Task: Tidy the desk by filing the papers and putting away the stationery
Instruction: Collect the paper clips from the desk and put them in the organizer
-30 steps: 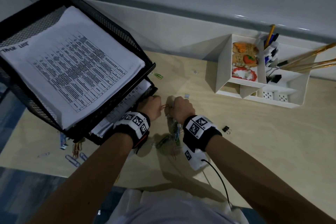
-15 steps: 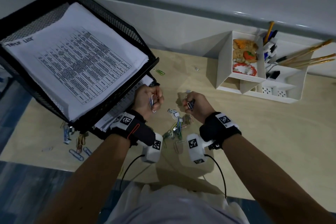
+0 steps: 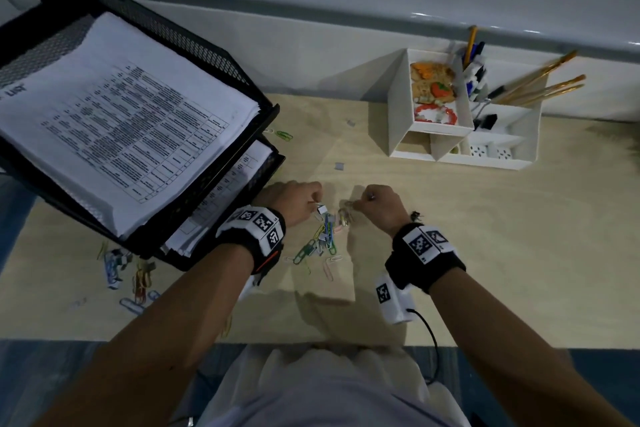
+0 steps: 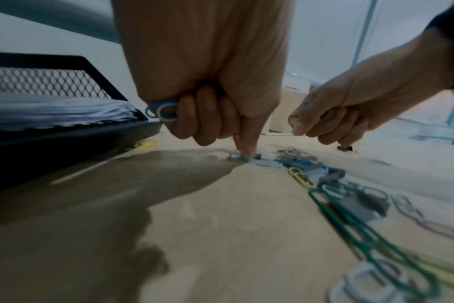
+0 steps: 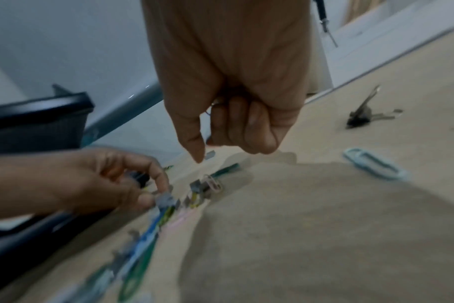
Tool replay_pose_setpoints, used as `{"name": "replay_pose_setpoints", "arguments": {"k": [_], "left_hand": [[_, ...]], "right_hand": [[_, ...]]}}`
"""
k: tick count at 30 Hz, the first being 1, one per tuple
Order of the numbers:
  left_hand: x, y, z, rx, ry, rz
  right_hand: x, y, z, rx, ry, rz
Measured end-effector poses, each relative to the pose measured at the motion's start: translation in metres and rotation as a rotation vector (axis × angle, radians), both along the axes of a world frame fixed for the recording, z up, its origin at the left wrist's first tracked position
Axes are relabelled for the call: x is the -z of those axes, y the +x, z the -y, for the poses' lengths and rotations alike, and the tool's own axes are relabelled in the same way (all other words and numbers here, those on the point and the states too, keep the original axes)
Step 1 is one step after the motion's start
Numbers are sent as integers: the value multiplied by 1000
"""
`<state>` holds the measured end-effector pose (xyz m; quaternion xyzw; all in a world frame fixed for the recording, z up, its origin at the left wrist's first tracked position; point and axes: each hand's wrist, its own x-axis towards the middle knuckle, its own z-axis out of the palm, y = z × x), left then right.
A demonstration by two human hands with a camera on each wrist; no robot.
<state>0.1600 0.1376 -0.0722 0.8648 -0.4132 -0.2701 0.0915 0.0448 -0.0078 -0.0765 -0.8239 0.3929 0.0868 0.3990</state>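
A heap of coloured paper clips (image 3: 325,236) and small grey staple blocks lies on the wooden desk (image 3: 485,253) in front of me. My left hand (image 3: 317,208) keeps blue and white paper clips (image 4: 163,111) in its curled fingers. Its thumb and forefinger pinch a grey piece (image 5: 166,199) at the heap's far end (image 4: 311,170). My right hand (image 3: 360,206) hovers just right of the heap, its fingers (image 5: 246,131) curled over something small and blue and its thumb pointing down. What the palm holds is mostly hidden.
A black mesh paper tray (image 3: 207,55) stacked with printed sheets (image 3: 121,114) stands at the left. More clips (image 3: 138,277) lie by its near corner. A white organiser (image 3: 398,107) with pens stands at the back right. A black binder clip (image 3: 415,216) lies beside my right wrist.
Half a second ago both hands were raised and apart, showing clips in their fingers. Now they have come back down to the heap and closer together.
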Motion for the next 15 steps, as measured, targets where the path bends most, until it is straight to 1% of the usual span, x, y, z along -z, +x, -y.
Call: {"name": "replay_pose_setpoints", "arguments": {"k": [3,5,7,10,13,15], "left_hand": [[4,-1,2,27,16,40],[4,-3,4,40,8,59],[5,-5,5,51,11,89],[11,-3,5,53,37,92],[14,-2,7,48,51,81],[12,-1,7,28,50,60]], "right_hand": [[6,-6,-10,-63,-39,-78],[8,-8,-17,-116,-106,-130],[6,-11,-23,-141,-153,-167],[-1,-14,-30,-168,-196,-208],[-9,-17,-31,-173,-171,-190],[-8,-17,-26,-125,-93,-142]]}}
